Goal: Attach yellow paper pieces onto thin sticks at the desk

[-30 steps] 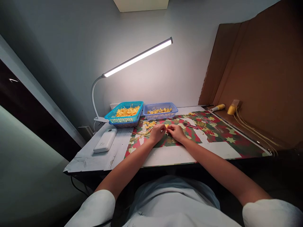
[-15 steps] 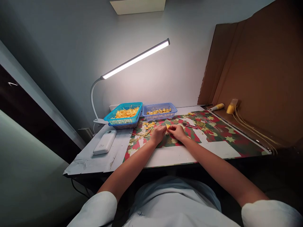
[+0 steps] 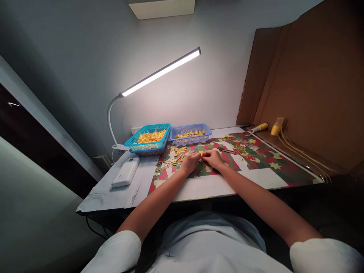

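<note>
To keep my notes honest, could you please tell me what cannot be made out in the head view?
In the head view:
Yellow piece: partly hidden by the left hand and right hand.
Lower blue basket: inside hidden by the turquoise basket above.
Pale wall box: top cut off by the upper edge.
Gold bits: too small to identify.

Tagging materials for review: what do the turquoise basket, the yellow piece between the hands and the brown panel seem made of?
Turquoise basket: likely smooth plastic, given its regular molded lattice. Yellow piece: too small to tell, perhaps fabric. Brown panel: probably matte cardboard, creased, with a ragged edge.
</note>
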Action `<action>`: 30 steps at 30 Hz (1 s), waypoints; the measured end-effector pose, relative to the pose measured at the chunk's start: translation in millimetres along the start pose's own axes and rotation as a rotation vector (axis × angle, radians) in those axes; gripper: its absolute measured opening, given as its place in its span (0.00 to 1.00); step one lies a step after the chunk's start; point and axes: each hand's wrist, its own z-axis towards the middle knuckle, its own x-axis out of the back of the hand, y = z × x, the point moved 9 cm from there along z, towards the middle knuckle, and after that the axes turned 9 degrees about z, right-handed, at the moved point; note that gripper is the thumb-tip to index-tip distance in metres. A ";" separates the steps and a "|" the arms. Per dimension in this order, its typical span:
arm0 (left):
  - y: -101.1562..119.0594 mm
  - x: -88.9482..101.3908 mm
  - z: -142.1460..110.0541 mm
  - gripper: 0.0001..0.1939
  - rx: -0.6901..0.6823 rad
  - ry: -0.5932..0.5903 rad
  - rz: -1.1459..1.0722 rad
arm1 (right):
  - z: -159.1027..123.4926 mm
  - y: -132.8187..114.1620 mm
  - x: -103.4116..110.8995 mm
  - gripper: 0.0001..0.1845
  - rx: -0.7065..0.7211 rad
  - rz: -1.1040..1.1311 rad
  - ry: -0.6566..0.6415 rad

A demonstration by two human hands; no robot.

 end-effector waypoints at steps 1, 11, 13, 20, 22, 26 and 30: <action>0.2 0.1 -0.2 0.11 -0.002 -0.002 -0.006 | -0.1 -0.4 -0.3 0.06 0.004 -0.007 0.000; -9.3 2.9 -1.6 0.08 0.076 0.025 -0.057 | -0.6 -22.3 23.4 0.13 0.230 -0.175 0.051; -10.3 3.9 -1.1 0.08 0.084 0.028 -0.075 | -2.9 -32.8 26.3 0.16 0.350 -0.202 0.035; -10.4 5.2 0.0 0.08 0.090 0.001 -0.104 | -8.9 -41.2 13.0 0.05 0.394 -0.339 -0.083; -9.4 2.2 -0.4 0.08 0.077 -0.042 -0.092 | -10.0 -40.1 8.2 0.06 0.382 -0.421 -0.122; -10.1 -0.7 -1.6 0.08 0.076 -0.086 -0.094 | -12.3 -36.8 1.0 0.08 0.366 -0.545 -0.179; -16.5 2.2 -2.1 0.07 0.132 -0.067 -0.131 | -9.5 -31.5 3.4 0.06 0.296 -0.446 -0.143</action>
